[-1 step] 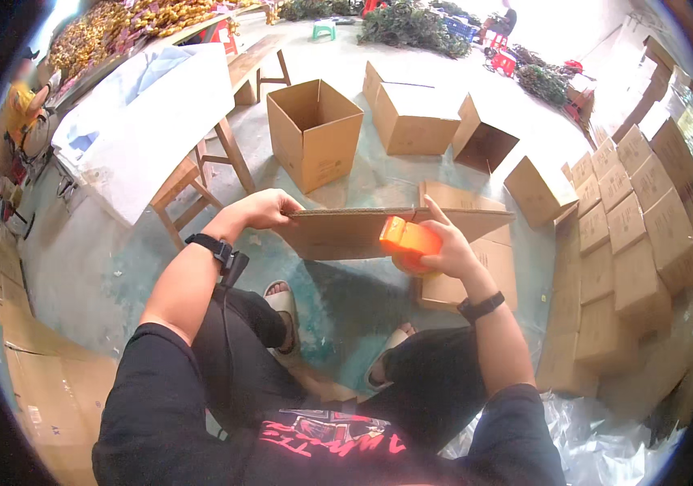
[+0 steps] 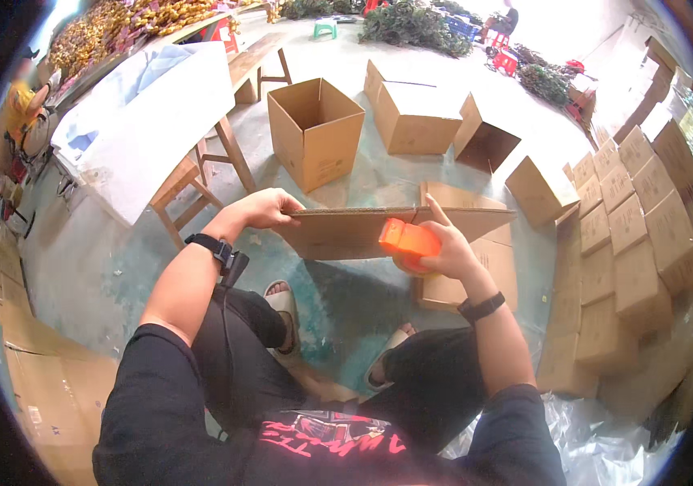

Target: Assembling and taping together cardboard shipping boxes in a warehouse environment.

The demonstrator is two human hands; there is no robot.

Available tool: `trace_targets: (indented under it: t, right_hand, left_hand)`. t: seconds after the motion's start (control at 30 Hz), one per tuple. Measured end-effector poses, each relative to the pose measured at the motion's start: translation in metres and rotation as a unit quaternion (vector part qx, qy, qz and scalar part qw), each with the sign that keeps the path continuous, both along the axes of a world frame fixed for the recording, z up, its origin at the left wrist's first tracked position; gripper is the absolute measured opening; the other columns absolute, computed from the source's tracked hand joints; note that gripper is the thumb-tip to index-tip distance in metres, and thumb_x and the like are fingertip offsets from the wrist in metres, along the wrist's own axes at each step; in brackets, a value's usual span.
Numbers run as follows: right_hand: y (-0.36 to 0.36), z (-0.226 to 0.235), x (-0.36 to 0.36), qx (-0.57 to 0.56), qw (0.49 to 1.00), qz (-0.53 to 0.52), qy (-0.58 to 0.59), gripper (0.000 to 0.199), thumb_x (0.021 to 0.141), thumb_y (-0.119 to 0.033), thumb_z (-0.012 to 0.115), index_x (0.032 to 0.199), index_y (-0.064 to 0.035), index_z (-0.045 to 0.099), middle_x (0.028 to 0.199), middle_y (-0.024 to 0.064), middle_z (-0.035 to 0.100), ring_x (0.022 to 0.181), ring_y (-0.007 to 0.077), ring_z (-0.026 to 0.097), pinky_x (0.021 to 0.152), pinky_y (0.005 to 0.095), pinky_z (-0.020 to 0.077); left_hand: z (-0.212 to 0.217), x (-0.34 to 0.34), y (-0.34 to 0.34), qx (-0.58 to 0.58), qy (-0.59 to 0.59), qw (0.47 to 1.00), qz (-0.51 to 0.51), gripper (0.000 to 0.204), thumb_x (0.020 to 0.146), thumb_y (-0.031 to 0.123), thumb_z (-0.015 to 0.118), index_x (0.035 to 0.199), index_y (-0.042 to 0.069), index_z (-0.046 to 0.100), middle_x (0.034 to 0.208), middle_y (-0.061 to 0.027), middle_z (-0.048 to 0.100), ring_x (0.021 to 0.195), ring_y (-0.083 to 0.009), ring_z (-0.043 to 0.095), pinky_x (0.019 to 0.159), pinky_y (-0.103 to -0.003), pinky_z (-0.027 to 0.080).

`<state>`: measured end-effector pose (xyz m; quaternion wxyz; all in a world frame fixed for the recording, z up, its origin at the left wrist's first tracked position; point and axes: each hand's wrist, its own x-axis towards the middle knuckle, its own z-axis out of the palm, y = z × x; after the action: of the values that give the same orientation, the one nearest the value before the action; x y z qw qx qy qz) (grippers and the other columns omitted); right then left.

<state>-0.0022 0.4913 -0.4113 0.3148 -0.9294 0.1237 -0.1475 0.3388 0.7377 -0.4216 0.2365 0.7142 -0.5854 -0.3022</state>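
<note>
In front of my knees a folded, flat cardboard box [image 2: 334, 233] is held up, its long edge toward me. My left hand [image 2: 269, 209] pinches that box's left end, thumb and fingers on either side of the edge. An orange tape dispenser [image 2: 409, 240] is in my right hand [image 2: 450, 251], close against the near side of the cardboard. The right index finger points up past the box's top edge, while the other fingers curl round the dispenser. The palm side of that grip is hidden.
More flat cartons [image 2: 484, 271] lie on the floor beyond the held one. Open boxes [image 2: 314, 138] stand further off. Stacked cartons [image 2: 626, 235] line the right side, with clear plastic wrap [image 2: 589, 429] below them. A white-covered table [image 2: 152, 121] and wooden bench [image 2: 184, 186] stand left.
</note>
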Motion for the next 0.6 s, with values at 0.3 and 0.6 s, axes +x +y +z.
trace_targets:
  t: [0.3,0.6]
  right_hand:
    - [0.002,0.001,-0.002,-0.120,0.993,-0.005,0.022,0.038,0.070,-0.032,0.083,0.096,-0.0068,0.070,0.157,0.0204,0.033,0.117,0.0321,0.063,0.092,0.0438,0.0541]
    - [0.018,-0.007,-0.013,-0.156,0.987,0.002,0.038,0.041,0.070,-0.034,0.080,0.098,-0.0064,0.069,0.142,0.0162,0.049,0.108,0.0332,0.065,0.090,0.0444,0.0541]
  left_hand:
    - [-0.019,0.006,-0.020,0.021,-0.001,0.993,0.114,0.068,0.092,0.069,0.054,0.103,0.005,0.075,0.089,-0.0113,0.074,0.081,-0.0229,0.067,0.079,-0.038,0.051]
    - [-0.039,0.009,-0.029,-0.017,-0.191,0.959,0.208,0.056,0.101,0.053,0.047,0.090,0.004,0.073,0.087,-0.0213,0.071,0.081,-0.0356,0.067,0.077,-0.044,0.052]
